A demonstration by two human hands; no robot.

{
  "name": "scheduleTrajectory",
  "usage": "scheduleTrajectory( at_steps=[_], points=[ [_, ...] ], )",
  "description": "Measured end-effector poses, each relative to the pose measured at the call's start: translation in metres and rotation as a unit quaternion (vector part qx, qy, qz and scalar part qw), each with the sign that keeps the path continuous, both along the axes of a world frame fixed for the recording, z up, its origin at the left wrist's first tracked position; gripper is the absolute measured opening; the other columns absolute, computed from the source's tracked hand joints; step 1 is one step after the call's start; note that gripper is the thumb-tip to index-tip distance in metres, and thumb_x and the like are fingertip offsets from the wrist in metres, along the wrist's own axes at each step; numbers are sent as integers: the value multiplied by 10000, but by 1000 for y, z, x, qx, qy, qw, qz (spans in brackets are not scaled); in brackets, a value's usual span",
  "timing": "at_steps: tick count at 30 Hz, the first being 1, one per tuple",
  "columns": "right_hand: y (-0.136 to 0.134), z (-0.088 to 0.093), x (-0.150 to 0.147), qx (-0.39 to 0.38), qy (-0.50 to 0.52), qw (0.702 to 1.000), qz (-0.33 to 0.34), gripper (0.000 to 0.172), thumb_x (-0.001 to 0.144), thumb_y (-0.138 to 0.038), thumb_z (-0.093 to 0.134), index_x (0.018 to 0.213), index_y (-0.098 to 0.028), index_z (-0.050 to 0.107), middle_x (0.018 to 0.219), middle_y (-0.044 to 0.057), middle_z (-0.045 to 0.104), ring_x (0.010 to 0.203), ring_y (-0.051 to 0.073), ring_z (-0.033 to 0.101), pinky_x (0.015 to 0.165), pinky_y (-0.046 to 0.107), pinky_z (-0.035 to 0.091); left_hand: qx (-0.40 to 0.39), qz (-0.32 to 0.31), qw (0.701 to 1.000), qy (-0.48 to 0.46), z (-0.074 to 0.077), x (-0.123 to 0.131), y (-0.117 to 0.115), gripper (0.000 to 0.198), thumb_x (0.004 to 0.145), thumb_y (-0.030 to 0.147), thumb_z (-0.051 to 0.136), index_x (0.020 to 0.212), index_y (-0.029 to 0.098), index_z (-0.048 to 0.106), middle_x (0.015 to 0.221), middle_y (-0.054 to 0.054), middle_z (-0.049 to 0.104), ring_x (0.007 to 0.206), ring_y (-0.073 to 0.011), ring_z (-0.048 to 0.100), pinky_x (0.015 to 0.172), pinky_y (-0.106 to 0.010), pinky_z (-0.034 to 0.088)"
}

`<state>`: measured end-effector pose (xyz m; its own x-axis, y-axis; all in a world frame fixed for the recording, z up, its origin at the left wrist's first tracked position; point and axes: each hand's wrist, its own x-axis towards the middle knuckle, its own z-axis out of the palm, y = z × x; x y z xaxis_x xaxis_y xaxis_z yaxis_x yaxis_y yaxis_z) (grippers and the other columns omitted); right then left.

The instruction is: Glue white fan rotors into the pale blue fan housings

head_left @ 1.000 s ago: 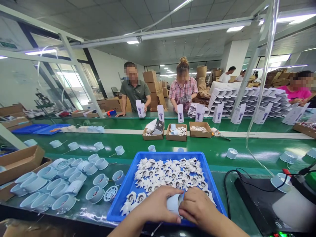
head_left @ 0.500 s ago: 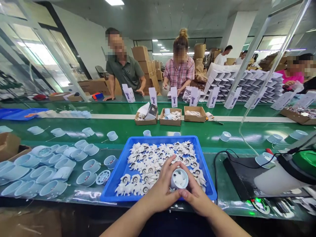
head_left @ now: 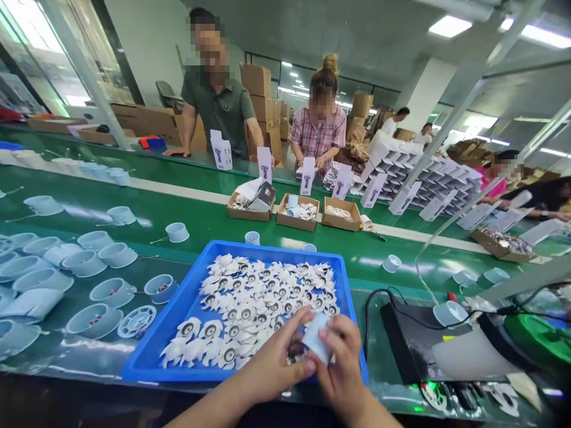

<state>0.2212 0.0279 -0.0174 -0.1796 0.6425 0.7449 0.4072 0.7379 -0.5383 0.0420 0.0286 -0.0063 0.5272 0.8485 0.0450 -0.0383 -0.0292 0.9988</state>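
Observation:
Both my hands meet over the near right corner of a blue tray (head_left: 178,312) filled with several white fan impellers (head_left: 250,303). My left hand (head_left: 272,362) and my right hand (head_left: 341,365) together grip one pale blue round fan housing (head_left: 316,337), turned on its side. Fingers of both hands are curled round it. Something small and dark shows under the housing between my thumbs.
Several pale blue housings (head_left: 96,285) lie left of the tray on the green belt (head_left: 214,223). A black device with cables (head_left: 414,342) sits to the right. Three small cardboard boxes (head_left: 297,213) stand mid-belt. Two people stand across the line by white cartons (head_left: 307,175); others work at the right.
The housing has been turned from open end facing me to lying on its side, and my hands have shifted slightly right. My head has swung to the left.

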Motion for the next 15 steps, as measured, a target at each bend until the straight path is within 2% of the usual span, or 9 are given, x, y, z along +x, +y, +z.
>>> scheduleTrajectory(
  at_steps=[2, 3, 5, 7, 9, 11, 12, 14, 15],
  points=[
    [0, 0, 4, 154, -97, 983, -3, 335, 900, -148, 575, 1224, -233, 573, 1167, 75, 508, 1105, 250, 493, 962, 419, 453, -68, -77, 991, -88, 2, -3, 2, 878, 756, 722, 616, 1429, 188, 433, 1402, -163, 511, 1244, -357, 523, 1064, -502, 379],
    [1, -1, 6, 188, -124, 974, 25, 334, 909, -160, 569, 1234, -233, 570, 1178, 68, 516, 1104, 248, 505, 964, 407, 464, -90, -94, 984, -117, 2, -5, 2, 867, 743, 737, 615, 1390, 174, 483, 1342, -154, 563, 1237, -361, 528, 1064, -502, 374],
    [4, -3, 8, 209, -122, 967, 81, 393, 947, -224, 540, 1333, -287, 495, 1278, 52, 494, 1145, 251, 523, 989, 420, 474, -119, -73, 980, -140, 2, -7, 3, 862, 720, 735, 642, 1355, 166, 514, 1277, -143, 607, 1229, -366, 532, 1060, -504, 376],
    [6, -8, 7, 165, -74, 980, 86, 481, 978, -358, 513, 1436, -335, 367, 1442, 72, 376, 1256, 301, 477, 1011, 493, 464, -108, -25, 988, -108, 1, -9, 3, 866, 695, 688, 704, 1371, 189, 493, 1329, -143, 579, 1246, -369, 522, 1061, -495, 386],
    [8, -11, 4, 51, -51, 996, 59, 581, 969, -492, 503, 1483, -314, 300, 1498, 119, 324, 1309, 344, 437, 997, 516, 476, -45, 18, 999, -25, 2, -10, 3, 810, 720, 594, 739, 1394, 232, 471, 1440, -129, 495, 1318, -358, 458, 1108, -476, 347],
    [10, -8, 4, -57, -60, 995, 64, 638, 958, -568, 483, 1494, -271, 304, 1438, 142, 434, 1282, 329, 480, 982, 456, 504, 21, 46, 996, 68, 5, -12, 3, 770, 767, 461, 739, 1438, 276, 409, 1482, -104, 459, 1356, -321, 426, 1136, -452, 323],
    [11, -3, 7, -87, -67, 991, 76, 611, 969, -559, 469, 1489, -275, 320, 1385, 127, 504, 1253, 301, 517, 979, 412, 513, 42, 50, 992, 105, 7, -13, 4, 809, 768, 398, 743, 1468, 289, 353, 1471, -101, 476, 1343, -305, 447, 1134, -449, 333],
    [10, 12, 20, -89, -50, 992, 78, 524, 988, -517, 467, 1461, -310, 378, 1323, 92, 569, 1223, 268, 545, 981, 375, 510, 66, 54, 982, 169, 10, -18, 6, 940, 724, 314, 769, 1509, 301, 252, 1433, -103, 521, 1271, -299, 528, 1098, -463, 391],
    [7, 21, 30, -84, -36, 994, 62, 489, 983, -489, 498, 1436, -320, 419, 1330, 87, 562, 1226, 271, 539, 982, 380, 506, 84, 64, 973, 203, 11, -22, 8, 959, 706, 290, 775, 1509, 307, 252, 1419, -100, 537, 1244, -303, 552, 1078, -475, 416]
  ],
)
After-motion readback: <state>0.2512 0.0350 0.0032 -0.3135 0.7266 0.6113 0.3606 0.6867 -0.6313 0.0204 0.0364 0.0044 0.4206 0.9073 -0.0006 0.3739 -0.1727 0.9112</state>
